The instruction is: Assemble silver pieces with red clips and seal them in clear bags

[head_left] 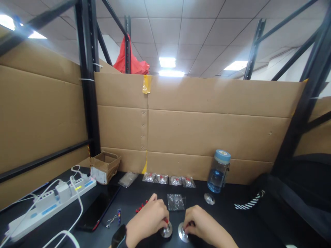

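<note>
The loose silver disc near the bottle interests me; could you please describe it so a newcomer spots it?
Before the cardboard wall, toward the right, stands a blue-lidded water bottle. The silver disc lies on the black table just in front of it. Unlike the bagged discs behind and the two discs at the left hand and right hand, it lies bare, untouched.

You can read no words, brands or numbers here. The white label [98, 175] on your small cardboard box [114, 169] carries print too faint to make out. On your bottle's blue lid [222, 157], 1 round sticker [222, 152] is too small to read, as is the yellow tag [78, 188] on your power strip [58, 207].
</note>
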### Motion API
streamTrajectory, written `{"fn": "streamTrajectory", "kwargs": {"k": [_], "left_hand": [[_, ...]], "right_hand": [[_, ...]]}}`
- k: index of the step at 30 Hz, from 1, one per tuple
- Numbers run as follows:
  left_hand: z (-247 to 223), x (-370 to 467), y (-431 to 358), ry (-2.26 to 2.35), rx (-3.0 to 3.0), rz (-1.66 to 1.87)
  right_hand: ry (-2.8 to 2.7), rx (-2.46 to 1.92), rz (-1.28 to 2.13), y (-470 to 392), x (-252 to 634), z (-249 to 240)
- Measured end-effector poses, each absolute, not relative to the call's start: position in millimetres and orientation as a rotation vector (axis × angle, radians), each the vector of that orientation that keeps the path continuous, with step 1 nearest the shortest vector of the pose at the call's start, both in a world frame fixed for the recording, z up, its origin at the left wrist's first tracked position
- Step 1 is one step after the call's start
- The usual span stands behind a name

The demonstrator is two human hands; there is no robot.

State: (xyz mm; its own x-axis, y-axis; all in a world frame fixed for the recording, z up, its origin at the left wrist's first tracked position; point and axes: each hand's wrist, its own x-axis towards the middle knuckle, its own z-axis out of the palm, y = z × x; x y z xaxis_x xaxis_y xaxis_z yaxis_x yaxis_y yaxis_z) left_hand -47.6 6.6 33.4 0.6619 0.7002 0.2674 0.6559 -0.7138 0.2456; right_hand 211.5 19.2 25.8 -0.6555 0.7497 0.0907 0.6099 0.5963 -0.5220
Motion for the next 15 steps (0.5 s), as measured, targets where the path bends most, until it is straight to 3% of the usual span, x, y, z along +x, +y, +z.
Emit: {"fn": "streamTrajectory", "kwargs": {"k": [15], "left_hand": [[61,-45,-5,1.146,2.575,0.941]], "right_hand": [[-2.195,-0.927,0.464,10,211,58]]}}
